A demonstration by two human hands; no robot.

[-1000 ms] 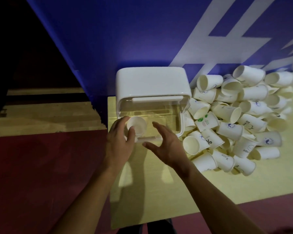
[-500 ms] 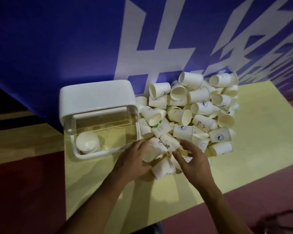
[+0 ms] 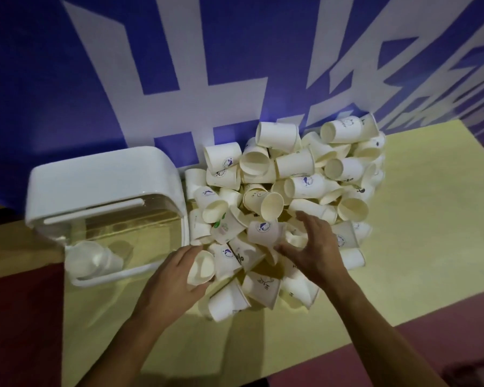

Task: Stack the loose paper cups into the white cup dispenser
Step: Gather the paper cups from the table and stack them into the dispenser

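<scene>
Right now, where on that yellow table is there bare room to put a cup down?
Bare table lies right of the cup pile, and along the near edge in front of the dispenser. Crowded: the pile presses against the dispenser and the blue wall.

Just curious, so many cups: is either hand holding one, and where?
The left hand grips a paper cup round its side, near the rim. The right hand's hold cannot be told.

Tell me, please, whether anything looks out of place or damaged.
The paper cups lie in a jumbled heap beside the white dispenser, most on their sides; the cup the left hand grips looks squashed at the rim.
</scene>
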